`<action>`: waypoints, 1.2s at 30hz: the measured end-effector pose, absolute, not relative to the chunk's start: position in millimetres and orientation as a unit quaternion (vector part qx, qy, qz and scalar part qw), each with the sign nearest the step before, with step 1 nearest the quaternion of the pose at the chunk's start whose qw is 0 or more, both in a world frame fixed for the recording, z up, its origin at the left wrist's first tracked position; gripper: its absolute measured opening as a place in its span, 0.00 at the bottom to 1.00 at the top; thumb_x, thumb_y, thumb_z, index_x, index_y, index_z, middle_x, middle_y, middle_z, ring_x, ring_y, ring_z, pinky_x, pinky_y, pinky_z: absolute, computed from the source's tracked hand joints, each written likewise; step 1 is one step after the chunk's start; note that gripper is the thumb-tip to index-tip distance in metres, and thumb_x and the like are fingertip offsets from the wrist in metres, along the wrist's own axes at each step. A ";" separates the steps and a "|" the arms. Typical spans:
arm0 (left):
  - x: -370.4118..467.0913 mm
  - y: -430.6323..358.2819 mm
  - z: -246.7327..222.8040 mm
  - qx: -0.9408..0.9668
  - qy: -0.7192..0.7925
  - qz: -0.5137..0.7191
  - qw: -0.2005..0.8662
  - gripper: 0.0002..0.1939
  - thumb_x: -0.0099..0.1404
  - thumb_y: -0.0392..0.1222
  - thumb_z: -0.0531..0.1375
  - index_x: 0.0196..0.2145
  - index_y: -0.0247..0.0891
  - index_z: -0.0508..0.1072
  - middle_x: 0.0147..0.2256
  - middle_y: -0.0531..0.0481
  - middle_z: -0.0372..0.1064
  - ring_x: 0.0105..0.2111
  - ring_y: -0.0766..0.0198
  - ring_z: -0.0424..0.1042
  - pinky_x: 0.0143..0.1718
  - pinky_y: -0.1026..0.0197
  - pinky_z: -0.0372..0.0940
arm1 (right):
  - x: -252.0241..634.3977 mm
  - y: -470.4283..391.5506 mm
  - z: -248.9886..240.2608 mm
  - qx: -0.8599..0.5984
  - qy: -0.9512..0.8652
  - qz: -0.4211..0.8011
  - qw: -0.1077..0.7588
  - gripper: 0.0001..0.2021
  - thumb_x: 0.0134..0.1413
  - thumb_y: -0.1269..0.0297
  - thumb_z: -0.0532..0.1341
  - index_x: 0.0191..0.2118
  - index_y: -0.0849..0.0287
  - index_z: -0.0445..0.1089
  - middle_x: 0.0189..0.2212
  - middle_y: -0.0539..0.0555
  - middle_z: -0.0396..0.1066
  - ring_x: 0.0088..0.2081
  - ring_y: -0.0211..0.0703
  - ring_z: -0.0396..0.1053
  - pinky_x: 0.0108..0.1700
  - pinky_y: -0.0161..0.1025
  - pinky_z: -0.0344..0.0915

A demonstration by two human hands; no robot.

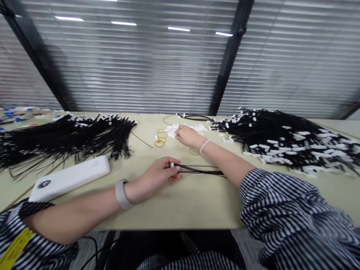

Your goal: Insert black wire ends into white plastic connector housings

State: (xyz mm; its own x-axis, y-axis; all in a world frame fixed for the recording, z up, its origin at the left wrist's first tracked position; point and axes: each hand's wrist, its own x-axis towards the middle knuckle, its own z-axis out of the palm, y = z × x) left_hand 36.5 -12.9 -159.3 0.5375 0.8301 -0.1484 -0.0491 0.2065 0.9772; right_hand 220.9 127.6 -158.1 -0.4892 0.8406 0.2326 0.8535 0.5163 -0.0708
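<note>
While left hand (163, 171) holds cables (201, 170), right hand (189, 135) touches white pieces (170, 131).

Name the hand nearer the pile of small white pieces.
Right. The right hand is at the pile; the left hand holds black cables apart from it, on the near side.

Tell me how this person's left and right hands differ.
The left hand holds black cables; the right hand is at the white pieces. The left hand has a plain grey band at its wrist, the right hand a beaded bracelet. Both are ungloved, on arms with striped sleeves.
</note>
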 end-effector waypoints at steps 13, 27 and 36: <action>39.6 -28.1 -158.1 0.600 0.357 0.336 0.632 0.08 0.59 0.38 0.57 0.37 0.36 0.68 0.29 0.51 0.68 0.31 0.65 0.68 0.38 0.59 0.62 | 234.7 29.8 -126.0 -0.435 -0.775 0.294 0.351 0.14 0.50 0.63 0.60 0.44 0.60 0.68 0.37 0.54 0.71 0.34 0.36 0.67 0.37 0.37 0.65; 35.2 -30.9 -162.4 0.668 0.295 0.286 0.620 0.08 0.60 0.41 0.58 0.37 0.36 0.69 0.33 0.49 0.69 0.34 0.64 0.67 0.38 0.60 0.61 | 225.9 -18.8 -146.5 -0.348 -0.609 0.553 0.450 0.09 0.42 0.66 0.65 0.30 0.61 0.65 0.21 0.45 0.67 0.21 0.28 0.62 0.24 0.29 0.62; 38.3 -30.9 -162.0 0.692 0.305 0.293 0.585 0.07 0.60 0.41 0.57 0.37 0.36 0.68 0.33 0.49 0.67 0.34 0.64 0.67 0.38 0.59 0.61 | 222.4 -22.1 -151.4 -0.371 -0.612 0.533 0.450 0.08 0.40 0.64 0.67 0.25 0.62 0.69 0.21 0.48 0.70 0.23 0.30 0.65 0.26 0.31 0.63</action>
State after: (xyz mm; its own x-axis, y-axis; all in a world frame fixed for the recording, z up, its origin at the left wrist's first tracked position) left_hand 38.3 -30.9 -162.0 0.6429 0.7644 0.0490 0.0789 -0.1297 0.9884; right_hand 222.4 -22.1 -151.4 -0.3187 0.9350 0.1556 -0.0259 0.1555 -0.9875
